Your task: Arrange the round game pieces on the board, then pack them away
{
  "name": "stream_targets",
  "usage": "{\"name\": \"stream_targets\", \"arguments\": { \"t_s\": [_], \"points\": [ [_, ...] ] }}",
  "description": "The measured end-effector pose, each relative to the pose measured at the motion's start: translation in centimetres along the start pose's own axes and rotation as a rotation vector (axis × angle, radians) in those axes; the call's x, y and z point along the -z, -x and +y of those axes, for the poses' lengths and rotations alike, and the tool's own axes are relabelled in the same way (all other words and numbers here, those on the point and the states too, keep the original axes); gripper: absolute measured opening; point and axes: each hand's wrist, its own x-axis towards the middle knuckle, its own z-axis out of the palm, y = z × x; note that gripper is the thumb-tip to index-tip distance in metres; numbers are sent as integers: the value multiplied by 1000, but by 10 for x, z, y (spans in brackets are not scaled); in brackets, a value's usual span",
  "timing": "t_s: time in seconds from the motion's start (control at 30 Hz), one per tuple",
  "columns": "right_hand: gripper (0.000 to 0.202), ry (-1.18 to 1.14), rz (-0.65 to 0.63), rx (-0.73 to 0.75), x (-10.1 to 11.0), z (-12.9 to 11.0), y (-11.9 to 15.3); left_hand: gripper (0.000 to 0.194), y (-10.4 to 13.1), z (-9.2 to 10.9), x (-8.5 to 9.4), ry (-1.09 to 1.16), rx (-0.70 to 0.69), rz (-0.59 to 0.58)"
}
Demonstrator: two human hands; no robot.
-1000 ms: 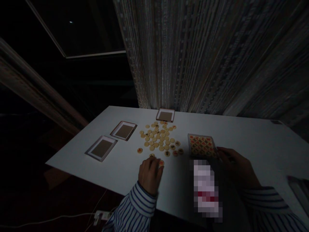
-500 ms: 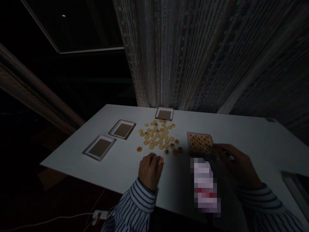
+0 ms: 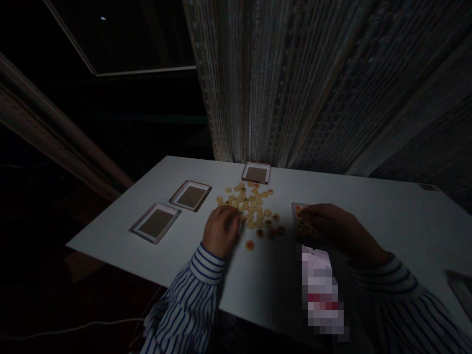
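Round pale xiangqi pieces (image 3: 259,223) lie in a loose heap on the white table, many blank side up, some showing red or black characters. My left hand (image 3: 221,231) is at the heap's near left edge, fingers bent and thumb apart from them, covering some pieces. One piece with a red character (image 3: 250,245) lies right of that hand. My right hand (image 3: 342,231) reaches over a shallow box (image 3: 294,221) of pieces, fingertips together at its upper left. What those fingertips pinch, if anything, is hidden.
Two shallow trays (image 3: 190,195) (image 3: 157,222) lie to the left. Another tray (image 3: 256,173) sits at the far edge by the string curtain (image 3: 250,88). A blurred-out pale object (image 3: 320,290) is near the front edge. A dark-framed item (image 3: 460,290) shows at right.
My left hand has moved forward and left, away from the red-character piece, to the heap. My right hand has shifted left over the box, covering most of its pieces. The view shifted slightly.
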Motion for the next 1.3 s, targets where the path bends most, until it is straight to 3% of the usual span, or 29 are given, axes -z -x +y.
{"name": "stream_targets", "arguments": {
  "t_s": [0.17, 0.3, 0.47, 0.67, 0.93, 1.3],
  "points": [
    [22, 96, -122, 66, -8, -6, -22, 16, -39, 0, -12, 92, 43, -25],
    [18, 150, -183, 76, -10, -10, -33, 17, -51, -6, -24, 146, 70, -15],
    [16, 103, -173, 27, -13, -10, -39, 16, -44, -18, -36, 124, 91, -29],
    [14, 49, -206, 80, -23, -11, -49, 16, -37, -23, -40, 7, 11, -112],
    [19, 136, -350, 159, -39, -22, -57, 17, -36, -27, -38, -73, 1, -117],
    [11, 147, -528, 182, -51, -32, -66, 16, -34, -22, -42, -52, -20, -156]
  ]
}}
